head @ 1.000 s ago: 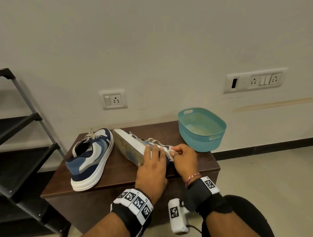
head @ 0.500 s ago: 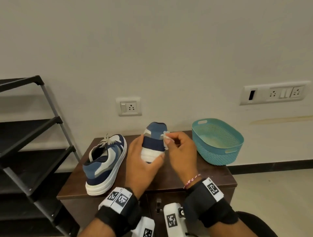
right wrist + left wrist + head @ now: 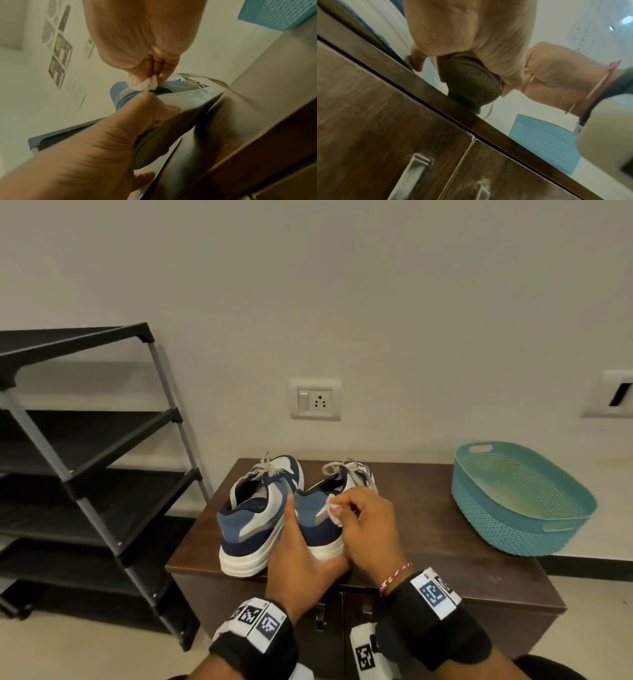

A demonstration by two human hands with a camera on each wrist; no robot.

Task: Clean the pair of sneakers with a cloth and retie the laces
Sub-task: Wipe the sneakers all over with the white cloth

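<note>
From the head view, the left hand (image 3: 301, 556) cups the heel of the right shoe (image 3: 318, 518) on the cabinet (image 3: 428, 529), beside its mate (image 3: 253, 518) at 9 o'clock; the right hand (image 3: 366, 529) pinches a crumpled white cloth (image 3: 331, 506) against the collar. Wiping appears underway; laces (image 3: 337, 467) look loose, so retying likely follows.

Left wrist: fingers wrap a ribbed rubber sole (image 3: 471, 79); a woven teal basket (image 3: 544, 143) sits at 4 o'clock.

Right wrist: fingertips (image 3: 154, 73) clamp soft cloth on smooth blue-and-white upper.
</note>
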